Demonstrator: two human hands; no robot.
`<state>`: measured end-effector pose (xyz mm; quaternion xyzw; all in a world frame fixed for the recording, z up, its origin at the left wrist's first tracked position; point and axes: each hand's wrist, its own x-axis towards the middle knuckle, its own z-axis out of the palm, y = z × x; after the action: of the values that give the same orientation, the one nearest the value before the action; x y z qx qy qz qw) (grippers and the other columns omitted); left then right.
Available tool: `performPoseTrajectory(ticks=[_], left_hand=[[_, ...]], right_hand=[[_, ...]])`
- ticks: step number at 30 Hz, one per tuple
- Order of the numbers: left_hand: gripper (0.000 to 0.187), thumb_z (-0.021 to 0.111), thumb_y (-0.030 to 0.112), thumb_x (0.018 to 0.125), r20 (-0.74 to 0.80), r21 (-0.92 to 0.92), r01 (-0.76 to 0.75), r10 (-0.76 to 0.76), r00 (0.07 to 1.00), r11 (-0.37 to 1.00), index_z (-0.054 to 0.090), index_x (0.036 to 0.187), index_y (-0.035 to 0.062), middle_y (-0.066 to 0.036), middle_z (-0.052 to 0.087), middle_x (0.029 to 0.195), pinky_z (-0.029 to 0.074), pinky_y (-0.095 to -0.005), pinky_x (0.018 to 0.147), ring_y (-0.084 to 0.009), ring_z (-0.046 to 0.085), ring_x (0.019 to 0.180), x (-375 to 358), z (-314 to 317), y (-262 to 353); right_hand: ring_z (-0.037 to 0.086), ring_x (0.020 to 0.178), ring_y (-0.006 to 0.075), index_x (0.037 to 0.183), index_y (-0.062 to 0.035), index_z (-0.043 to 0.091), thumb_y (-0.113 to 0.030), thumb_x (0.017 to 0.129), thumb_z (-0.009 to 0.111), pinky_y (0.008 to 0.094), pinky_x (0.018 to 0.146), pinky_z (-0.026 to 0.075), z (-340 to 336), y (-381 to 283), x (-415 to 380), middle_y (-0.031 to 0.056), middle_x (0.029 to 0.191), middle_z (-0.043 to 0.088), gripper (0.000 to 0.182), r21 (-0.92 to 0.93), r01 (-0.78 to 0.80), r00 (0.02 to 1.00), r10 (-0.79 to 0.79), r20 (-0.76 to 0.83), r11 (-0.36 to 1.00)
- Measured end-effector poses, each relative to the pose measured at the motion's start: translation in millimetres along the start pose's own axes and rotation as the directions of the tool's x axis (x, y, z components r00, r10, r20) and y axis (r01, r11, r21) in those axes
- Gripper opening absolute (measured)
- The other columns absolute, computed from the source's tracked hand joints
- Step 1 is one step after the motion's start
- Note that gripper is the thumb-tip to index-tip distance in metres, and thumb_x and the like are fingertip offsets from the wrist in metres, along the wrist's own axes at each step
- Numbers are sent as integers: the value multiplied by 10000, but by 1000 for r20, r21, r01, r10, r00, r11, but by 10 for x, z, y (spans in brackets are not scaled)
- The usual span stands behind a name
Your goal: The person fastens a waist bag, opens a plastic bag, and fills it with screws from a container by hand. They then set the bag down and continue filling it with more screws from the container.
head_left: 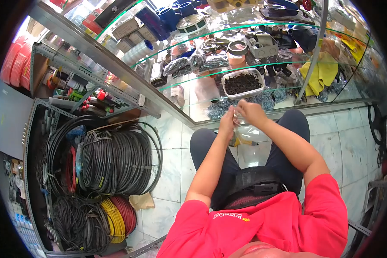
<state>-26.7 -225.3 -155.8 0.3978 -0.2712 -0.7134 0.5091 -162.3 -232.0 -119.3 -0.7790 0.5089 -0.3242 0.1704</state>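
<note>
Close together above my lap, in front of the lowest glass shelf, are my left hand [227,122] and my right hand [250,112]. Both have closed fingers around the top of a clear plastic bag [245,139], which hangs down between my knees. Something yellow and dark shows in or behind the bag; I cannot make out what it is. Just beyond my hands, a white plastic tub [244,84] of dark screws or similar small pieces stands on the shelf. Several bags of small grey pieces [221,108] lie below and beside the tub.
Glass shelves with metal uprights [316,53] rise ahead, holding tape rolls, fittings and a yellow cloth [320,73]. At the left are large black cable coils [112,161], a yellow coil [113,218], a red coil [124,211] and metal racks. Floor tiles [170,167] lie around me.
</note>
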Motion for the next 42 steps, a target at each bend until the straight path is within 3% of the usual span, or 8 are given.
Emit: performPoseTrajectory(ticks=[9, 15, 17, 21, 30, 33, 35, 42], left_hand=[[202, 521, 274, 877, -11, 366, -326, 354, 935, 872, 558, 832, 81, 67, 431, 650, 297, -184, 520, -40, 360, 567, -57, 23, 91], [196, 501, 275, 886, 1, 311, -282, 296, 955, 907, 577, 855, 97, 64, 465, 660, 297, -180, 521, -38, 377, 568, -38, -39, 52], [225, 448, 302, 904, -9, 365, -100, 110, 994, 926, 570, 874, 116, 52, 494, 678, 307, -178, 521, -45, 423, 584, -59, 1, 10], [304, 336, 308, 928, -53, 237, 31, -18, 998, 971, 526, 802, 107, 24, 464, 642, 343, -234, 526, -68, 424, 584, -132, 119, -67], [279, 380, 352, 921, 241, -70, 134, -114, 964, 988, 518, 807, 138, 33, 484, 662, 380, -278, 534, -97, 417, 543, 64, -183, -169], [312, 371, 373, 924, -130, -7, 128, -128, 983, 992, 501, 761, 141, 36, 457, 627, 345, -251, 512, -90, 386, 530, -122, 164, 15], [314, 383, 373, 921, -38, 39, 100, -99, 994, 994, 504, 753, 137, 36, 461, 626, 344, -241, 513, -90, 400, 541, -22, -29, -71], [201, 527, 243, 873, 1, 647, -355, 465, 886, 675, 566, 830, 51, 27, 510, 682, 385, -210, 595, -69, 467, 645, 13, -122, 2]], right_hand=[[511, 570, 99, 864, -9, 630, -242, 820, 557, 276, 512, 414, -109, 315, 143, 42, 624, 557, 247, 615, -501, 864, 310, 396, 609], [494, 490, 154, 780, -36, 615, -254, 796, 583, 280, 498, 414, -64, 268, 110, 68, 586, 548, 221, 469, -361, 929, 268, 254, 806], [549, 515, 274, 736, -48, 568, -269, 796, 569, 339, 510, 439, 21, 188, 55, 150, 618, 570, 229, 236, -85, 993, 102, -62, 968], [577, 645, 350, 775, -70, 525, -297, 816, 515, 419, 558, 458, -61, -204, -119, 163, 676, 584, 231, 104, 211, 977, -211, -9, 972], [573, 591, 333, 738, -63, 499, -280, 821, 521, 427, 514, 447, 93, -79, -79, 157, 633, 568, 233, -133, 106, 990, -117, -81, 985], [575, 598, 332, 767, -59, 502, -282, 824, 519, 426, 523, 446, 98, -141, -124, 150, 642, 573, 231, -83, 263, 961, -268, -63, 961], [574, 597, 334, 784, -57, 508, -282, 825, 518, 423, 526, 443, 93, -110, -105, 144, 646, 576, 229, -76, 321, 943, -326, -68, 944], [561, 645, 144, 745, -11, 602, -208, 793, 586, 290, 600, 441, -166, 271, 149, 85, 648, 583, 203, 232, -284, 926, 202, 320, 931]])
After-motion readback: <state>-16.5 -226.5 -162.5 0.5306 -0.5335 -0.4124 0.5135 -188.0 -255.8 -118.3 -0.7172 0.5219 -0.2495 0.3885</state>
